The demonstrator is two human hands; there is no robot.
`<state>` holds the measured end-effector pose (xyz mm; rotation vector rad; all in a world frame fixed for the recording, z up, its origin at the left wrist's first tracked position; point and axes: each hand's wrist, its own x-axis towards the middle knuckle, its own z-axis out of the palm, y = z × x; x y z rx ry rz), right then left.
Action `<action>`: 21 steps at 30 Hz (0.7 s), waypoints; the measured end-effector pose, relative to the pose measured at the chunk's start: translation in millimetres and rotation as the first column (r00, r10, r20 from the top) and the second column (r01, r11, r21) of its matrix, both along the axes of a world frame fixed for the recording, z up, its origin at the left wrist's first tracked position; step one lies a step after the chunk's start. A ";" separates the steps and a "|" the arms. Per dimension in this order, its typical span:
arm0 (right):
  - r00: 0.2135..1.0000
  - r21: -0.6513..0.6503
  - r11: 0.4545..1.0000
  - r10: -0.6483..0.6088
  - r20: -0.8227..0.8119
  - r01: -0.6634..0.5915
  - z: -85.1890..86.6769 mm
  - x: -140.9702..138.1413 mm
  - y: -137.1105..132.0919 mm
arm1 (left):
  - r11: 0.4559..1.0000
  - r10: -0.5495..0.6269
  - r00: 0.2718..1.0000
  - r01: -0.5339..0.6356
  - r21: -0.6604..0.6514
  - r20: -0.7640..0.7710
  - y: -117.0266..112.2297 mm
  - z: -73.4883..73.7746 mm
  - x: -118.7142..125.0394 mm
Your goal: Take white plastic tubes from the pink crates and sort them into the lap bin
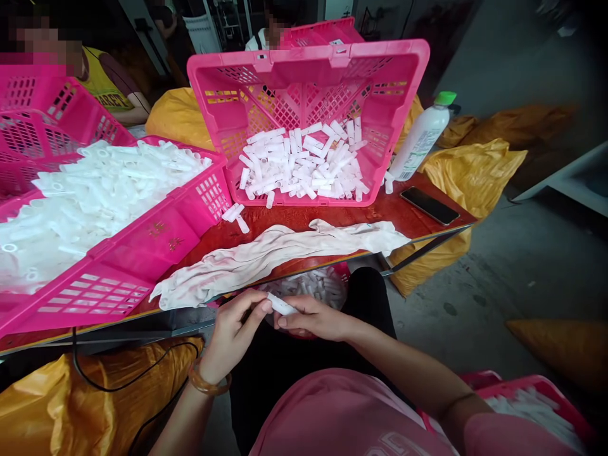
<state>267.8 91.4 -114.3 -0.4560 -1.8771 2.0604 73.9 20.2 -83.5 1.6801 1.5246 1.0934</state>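
A short white plastic tube [282,304] lies between my two hands above my lap. My left hand [240,320] pinches its left end with thumb and fingers. My right hand [316,318] is closed around its right end. Beneath and just beyond the hands, partly hidden, is a container of similar white pieces [317,285] below the table edge. A crumpled white cloth [275,252] lies along the table's front edge. Behind it, a pink basket [304,54] tipped on its side holds a heap of white tubes [304,161].
At left stands a pink crate [156,231] full of white tubes. A white bottle with a green cap [420,142] and a phone [430,205] are on the right of the red table [384,215]. Yellow sacks [470,171] stand around. A co-worker [107,82] sits across.
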 end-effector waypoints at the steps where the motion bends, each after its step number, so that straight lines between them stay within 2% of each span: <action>1: 0.996 0.189 0.980 -0.072 0.059 0.060 -1.8 -0.7 -1.4 | 1.000 -0.011 1.000 0.011 -0.022 -0.026 -0.5 0.1 3.1; 2: 0.977 0.408 0.904 -0.183 0.111 0.123 -4.5 -1.6 -2.6 | 0.999 -0.001 0.999 0.000 -0.044 -0.042 -0.5 0.2 7.2; 3: 0.941 0.620 0.767 -0.311 0.136 0.164 -7.9 -2.8 -3.3 | 0.997 0.034 0.998 -0.037 -0.067 -0.046 0.0 0.1 12.4; 4: 0.895 0.785 0.597 -0.427 0.132 0.169 -11.5 -4.1 -3.4 | 0.992 0.092 0.995 -0.094 -0.087 -0.037 0.9 -0.6 18.1; 5: 0.853 0.888 0.436 -0.510 0.111 0.144 -14.8 -5.3 -2.6 | 0.982 0.156 0.988 -0.157 -0.103 -0.013 2.4 -1.8 23.9; 6: 0.827 0.942 0.317 -0.555 0.091 0.109 -17.3 -6.1 -0.9 | 0.971 0.216 0.976 -0.212 -0.115 0.026 4.1 -3.7 29.3; 7: 0.816 0.964 0.252 -0.573 0.079 0.084 -18.4 -6.1 1.7 | 0.960 0.262 0.962 -0.251 -0.124 0.078 6.0 -6.1 33.5; 8: 0.814 0.966 0.245 -0.575 0.077 0.081 -17.9 -5.1 5.0 | 0.954 0.286 0.949 -0.270 -0.129 0.131 7.9 -8.7 36.1; 9: 0.827 0.951 0.293 -0.555 0.087 0.096 -15.8 -3.2 8.9 | 0.955 0.285 0.943 -0.265 -0.130 0.170 9.6 -11.4 37.0; 10: 0.859 0.914 0.389 -0.501 0.107 0.113 -12.4 -0.3 13.1 | 0.964 0.257 0.948 -0.237 -0.121 0.191 10.9 -13.9 36.2; 12: 0.948 0.768 0.638 -0.278 0.156 0.060 -4.1 6.8 20.3 | 0.989 0.133 0.978 -0.121 -0.085 0.163 11.9 -18.0 31.2; 13: 0.974 0.687 0.726 -0.152 0.167 -0.005 -0.6 10.3 22.5 | 0.996 0.060 0.990 -0.052 -0.068 0.130 11.6 -19.6 28.4; 14: 0.982 0.635 0.770 -0.072 0.176 -0.058 1.8 13.2 23.3 | 0.998 0.003 0.995 0.003 -0.056 0.104 10.7 -21.0 26.3; 15: 0.979 0.627 0.776 -0.062 0.194 -0.075 2.8 15.2 22.6 | 0.998 -0.029 0.995 0.034 -0.051 0.093 9.4 -22.3 25.1; 16: 0.967 0.658 0.751 -0.122 0.223 -0.056 2.5 16.3 20.4 | 0.998 -0.035 0.995 0.040 -0.054 0.098 7.8 -23.6 25.2; 19: 0.881 0.790 0.611 -0.399 0.256 0.047 -2.6 16.0 10.6 | 0.996 0.042 0.989 -0.030 -0.086 0.139 1.5 -27.1 30.0; 20: 0.877 0.787 0.614 -0.408 0.254 0.058 -4.3 15.8 8.1 | 0.995 0.060 0.987 -0.047 -0.092 0.147 -0.9 -28.1 31.8; 21: 0.900 0.749 0.660 -0.361 0.245 0.061 -5.6 16.0 6.7 | 0.995 0.068 0.986 -0.055 -0.088 0.153 -3.2 -29.1 33.1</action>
